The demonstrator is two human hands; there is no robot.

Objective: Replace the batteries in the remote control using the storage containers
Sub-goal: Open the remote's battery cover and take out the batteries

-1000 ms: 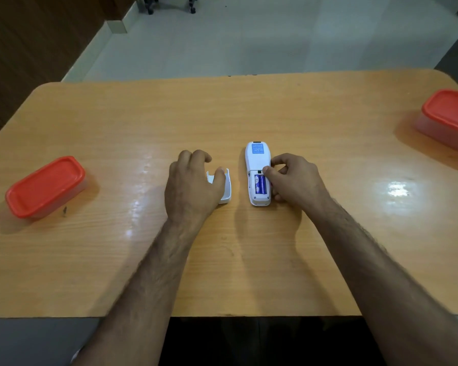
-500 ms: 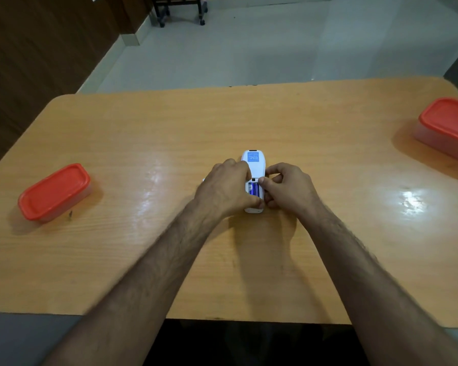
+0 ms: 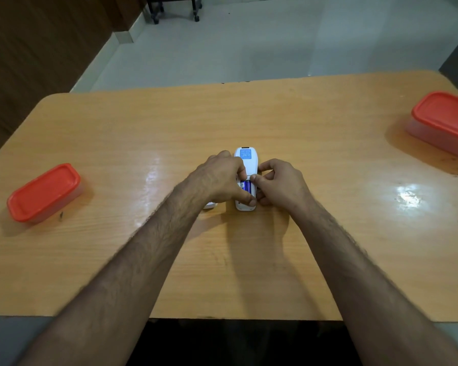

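While the remote (image 3: 246, 165) is lying back-up mid-counter (image 3: 328, 233), both hands, left (image 3: 220, 180) and right (image 3: 282, 184), are pinching at its blue batteries (image 3: 246, 185); lidded containers are sitting far left (image 3: 44, 192) and far right (image 3: 444, 121).

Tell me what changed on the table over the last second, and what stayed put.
The left hand let go of the battery cover, left it lying on the table, and moved right onto the remote, fingers at the open battery bay. The right hand kept bracing the remote's right side. The blue batteries are still in the bay, and both red-lidded containers remain shut.
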